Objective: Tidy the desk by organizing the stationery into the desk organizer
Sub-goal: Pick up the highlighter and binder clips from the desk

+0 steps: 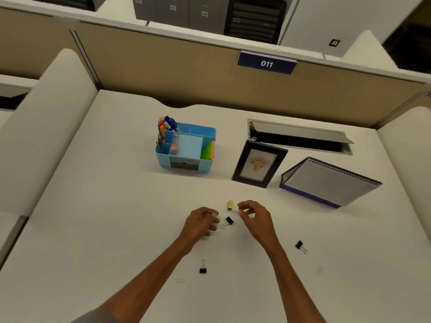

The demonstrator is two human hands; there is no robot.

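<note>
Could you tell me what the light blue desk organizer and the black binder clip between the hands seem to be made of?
The light blue desk organizer looks like moulded plastic with a smooth, matt finish: uniform colour, thin walls and partitions. The black binder clip is probably painted sheet metal with pale wire handles, seemingly bare steel, though it is small here.

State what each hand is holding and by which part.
Cannot be told: the left hand and right hand are both curled as if pinching, but nothing shows in either.
</note>
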